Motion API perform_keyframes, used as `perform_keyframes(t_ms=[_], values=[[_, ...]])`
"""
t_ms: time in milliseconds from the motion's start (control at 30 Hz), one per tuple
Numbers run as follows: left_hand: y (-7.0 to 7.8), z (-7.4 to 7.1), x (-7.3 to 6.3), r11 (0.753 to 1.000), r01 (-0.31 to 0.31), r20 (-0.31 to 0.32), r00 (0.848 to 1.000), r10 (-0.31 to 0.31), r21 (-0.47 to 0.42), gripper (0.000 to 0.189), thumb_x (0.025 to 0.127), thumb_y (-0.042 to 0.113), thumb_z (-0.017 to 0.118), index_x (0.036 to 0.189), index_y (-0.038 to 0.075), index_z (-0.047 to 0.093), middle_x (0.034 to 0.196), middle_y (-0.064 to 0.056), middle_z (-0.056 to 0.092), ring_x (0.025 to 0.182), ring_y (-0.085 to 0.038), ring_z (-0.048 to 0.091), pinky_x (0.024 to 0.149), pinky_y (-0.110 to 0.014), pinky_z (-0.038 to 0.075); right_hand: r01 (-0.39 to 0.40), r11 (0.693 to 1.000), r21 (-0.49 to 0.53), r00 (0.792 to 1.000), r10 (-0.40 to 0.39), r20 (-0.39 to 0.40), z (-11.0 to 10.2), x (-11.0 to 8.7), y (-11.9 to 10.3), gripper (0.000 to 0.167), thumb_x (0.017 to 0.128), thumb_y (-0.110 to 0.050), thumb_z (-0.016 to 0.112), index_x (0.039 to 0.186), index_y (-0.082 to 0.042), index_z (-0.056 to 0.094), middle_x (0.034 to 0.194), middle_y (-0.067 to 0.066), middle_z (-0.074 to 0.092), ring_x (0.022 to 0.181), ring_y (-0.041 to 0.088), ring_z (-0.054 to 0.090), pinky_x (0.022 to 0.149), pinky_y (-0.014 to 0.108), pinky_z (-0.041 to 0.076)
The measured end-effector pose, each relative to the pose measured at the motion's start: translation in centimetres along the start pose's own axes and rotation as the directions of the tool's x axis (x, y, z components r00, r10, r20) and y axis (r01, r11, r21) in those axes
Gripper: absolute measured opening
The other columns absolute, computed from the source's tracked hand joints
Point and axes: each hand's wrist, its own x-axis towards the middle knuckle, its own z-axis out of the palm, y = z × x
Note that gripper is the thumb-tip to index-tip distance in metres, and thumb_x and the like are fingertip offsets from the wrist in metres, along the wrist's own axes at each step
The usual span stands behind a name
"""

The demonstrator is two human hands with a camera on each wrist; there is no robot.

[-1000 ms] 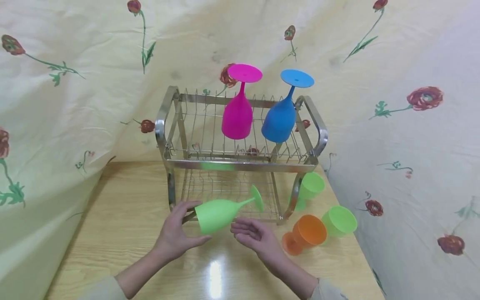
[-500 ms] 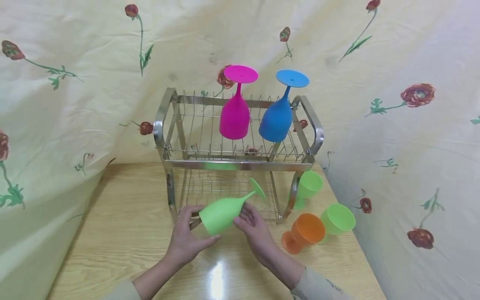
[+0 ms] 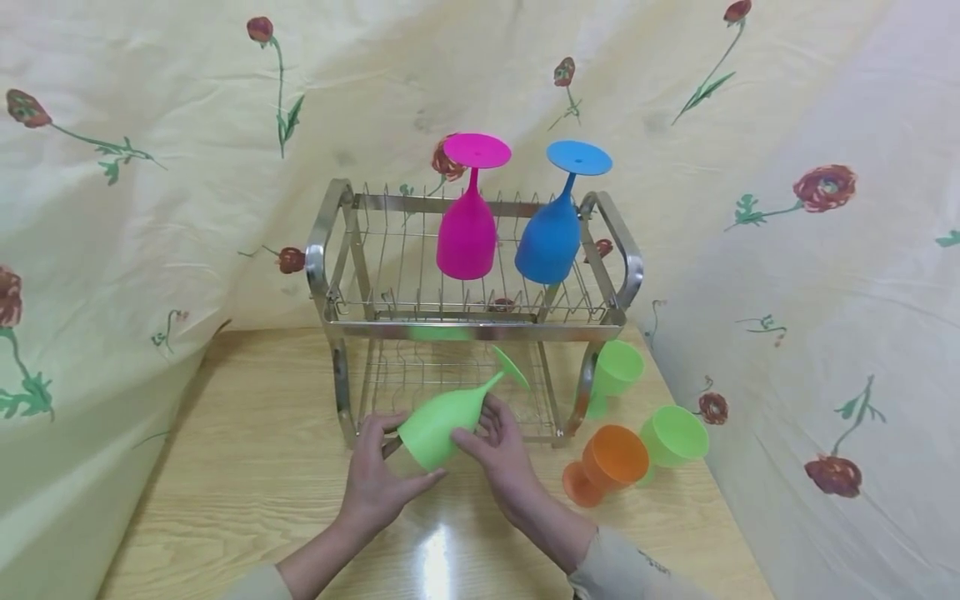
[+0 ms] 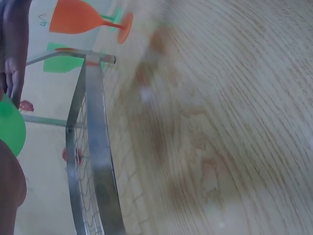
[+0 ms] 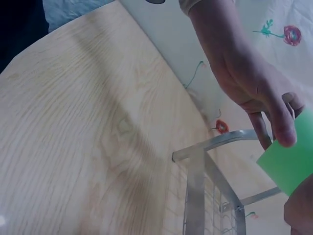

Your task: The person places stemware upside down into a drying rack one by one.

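A light green plastic goblet is held tilted in front of the rack, with its foot up to the right and its mouth down to the left. My left hand grips it at the rim, fingers behind and thumb below. With my right hand I hold the bowl near the stem, the thumb on its near side and the fingers curled behind. In the right wrist view, the thumb lies against the green bowl. Only part of the goblet shows at the left wrist view's edge.
A two-tier metal dish rack stands behind the hands. On its upper tier, a magenta goblet and a blue goblet stand upside down. Right of it are an orange goblet and two green goblets on the wooden table.
My right hand has come up to the green goblet and taken hold of its bowl. The goblet has tipped, its foot rising. My left hand has shifted slightly right with it.
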Motion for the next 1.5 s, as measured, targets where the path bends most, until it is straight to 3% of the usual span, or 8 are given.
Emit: perform_keyframes(t_ms=[333, 667, 833, 967, 1100, 1300, 1400, 1500], values=[[-0.2, 1.1, -0.4, 0.99, -0.106, -0.065, 0.992, 0.111, 0.089, 0.093, 0.056, 0.006, 0.106, 0.132, -0.001, 0.054, 0.128, -0.013, 0.055, 0.119, -0.016, 0.054, 0.101, -0.031, 0.059, 0.009, 1.0, 0.0, 0.999, -0.009, -0.045, 0.9, 0.3, -0.2, 0.072, 0.095, -0.01, 0.078, 0.152, 0.004, 0.038, 0.151, 0.022, 0.051, 0.139, 0.033, 0.052, 0.121, 0.045, 0.045], [0.3, 1.3, -0.6, 0.993, -0.034, -0.08, 0.996, 0.044, 0.117, 0.101, 0.055, 0.016, 0.108, 0.136, 0.003, 0.05, 0.132, -0.01, 0.053, 0.122, -0.017, 0.055, 0.102, -0.038, 0.06, 0.038, 0.999, -0.037, 0.998, -0.04, -0.057, 1.1, 0.8, -0.3, 0.072, 0.093, -0.009, 0.082, 0.151, 0.003, 0.043, 0.148, 0.021, 0.054, 0.136, 0.033, 0.056, 0.119, 0.039, 0.048], [0.9, 0.3, -0.2, 0.994, -0.061, -0.026, 0.998, 0.063, 0.093, 0.105, 0.055, 0.02, 0.108, 0.139, 0.001, 0.047, 0.136, -0.011, 0.052, 0.127, -0.021, 0.054, 0.107, -0.04, 0.057, 0.051, 0.993, -0.106, 0.997, -0.056, -0.045, 0.7, 0.5, -1.0, 0.074, 0.092, -0.013, 0.084, 0.152, 0.002, 0.043, 0.149, 0.02, 0.054, 0.137, 0.035, 0.056, 0.119, 0.041, 0.048], [1.5, -1.6, 0.4, 0.987, -0.151, 0.008, 0.989, 0.151, 0.062, 0.1, 0.061, 0.017, 0.104, 0.142, -0.003, 0.048, 0.139, -0.019, 0.053, 0.128, -0.028, 0.057, 0.112, -0.038, 0.053, 0.039, 0.991, -0.131, 0.999, -0.042, -0.026, 0.0, -0.4, -1.4, 0.073, 0.091, -0.012, 0.085, 0.151, -0.002, 0.046, 0.147, 0.018, 0.055, 0.138, 0.036, 0.057, 0.115, 0.037, 0.051], [2.4, -4.3, 1.8, 0.966, -0.256, -0.006, 0.967, 0.256, 0.046, 0.086, 0.07, 0.016, 0.096, 0.141, -0.006, 0.053, 0.137, -0.02, 0.057, 0.126, -0.024, 0.058, 0.115, -0.028, 0.048, 0.027, 0.988, -0.153, 0.999, -0.031, -0.022, -0.9, -1.8, -1.5, 0.073, 0.089, -0.012, 0.086, 0.151, -0.004, 0.047, 0.146, 0.017, 0.056, 0.138, 0.036, 0.057, 0.113, 0.037, 0.053], [4.9, -8.5, 5.8, 0.921, -0.38, -0.116, 0.914, 0.388, 0.085, 0.08, 0.09, 0.049, 0.083, 0.135, -0.011, 0.057, 0.131, -0.023, 0.062, 0.128, -0.011, 0.057, 0.115, -0.02, 0.047, 0.113, 0.973, -0.202, 0.994, -0.112, 0.016, -1.4, -4.0, -1.9, 0.077, 0.088, -0.009, 0.086, 0.152, -0.001, 0.044, 0.149, 0.015, 0.053, 0.145, 0.036, 0.049, 0.122, 0.037, 0.042], [6.5, -10.6, 8.5, 0.915, -0.392, -0.174, 0.898, 0.403, 0.097, 0.067, 0.093, 0.036, 0.082, 0.132, -0.013, 0.059, 0.13, -0.017, 0.064, 0.126, -0.01, 0.059, 0.112, -0.023, 0.051, 0.159, 0.969, -0.188, 0.987, -0.15, 0.059, -1.4, -4.7, -2.8, 0.08, 0.086, -0.003, 0.086, 0.153, -0.001, 0.043, 0.15, 0.015, 0.052, 0.144, 0.036, 0.051, 0.118, 0.033, 0.047], [8.1, -12.4, 11.3, 0.933, -0.345, -0.237, 0.903, 0.359, 0.103, 0.05, 0.09, 0.01, 0.083, 0.132, -0.009, 0.063, 0.128, -0.012, 0.066, 0.12, -0.011, 0.063, 0.105, -0.023, 0.056, 0.255, 0.947, -0.194, 0.965, -0.236, 0.115, -1.3, -4.8, -4.0, 0.079, 0.084, 0.001, 0.087, 0.151, 0.0, 0.045, 0.148, 0.017, 0.052, 0.139, 0.033, 0.056, 0.116, 0.03, 0.049]])
